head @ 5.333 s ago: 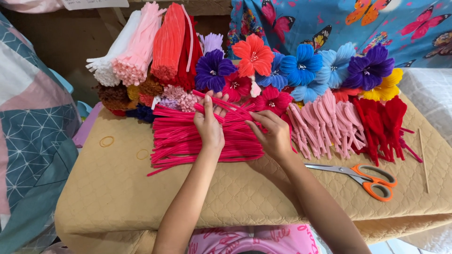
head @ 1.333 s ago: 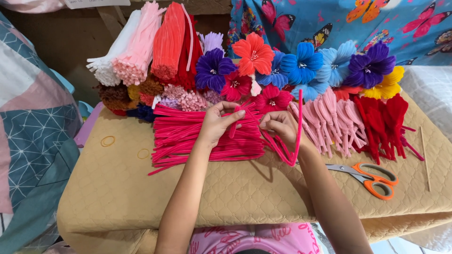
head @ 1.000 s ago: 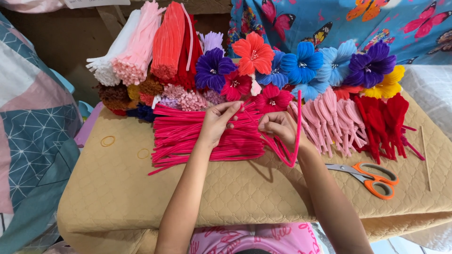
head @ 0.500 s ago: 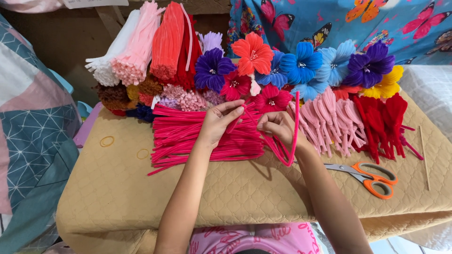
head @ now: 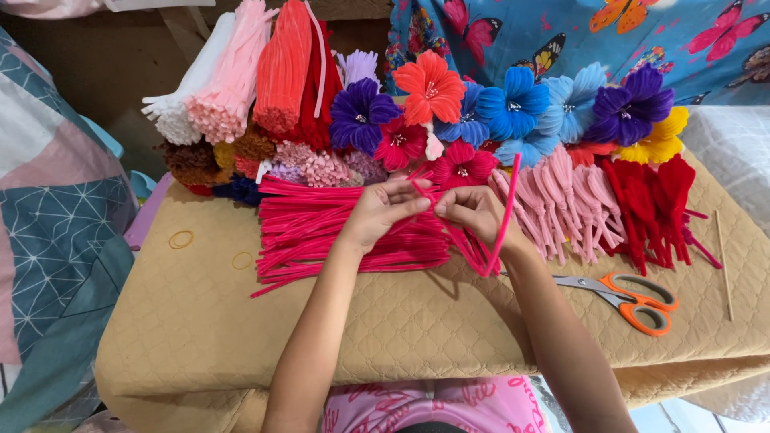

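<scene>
My left hand (head: 383, 210) and my right hand (head: 478, 214) meet above a pile of hot pink pipe cleaners (head: 321, 228) lying on a tan quilted board (head: 200, 321). Both hands pinch the ends of a small bundle of folded pink pipe cleaners (head: 481, 244). The bundle loops down under my right hand, and one end sticks up beside it. My left fingertips touch the top of the bundle close to my right thumb.
Finished pipe-cleaner flowers in purple, orange, blue, yellow and red (head: 513, 104) line the back. Upright bundles of white, pink and coral pipe cleaners (head: 241, 72) stand back left. Folded pink and red pieces (head: 609, 200) lie at the right, with orange-handled scissors (head: 634, 297), a thin stick (head: 724, 252) and rubber bands (head: 181, 239).
My hands lifted off the flat pile and picked out a few pink pipe cleaners. Over the last second the two hands drew closer together around the folded bundle.
</scene>
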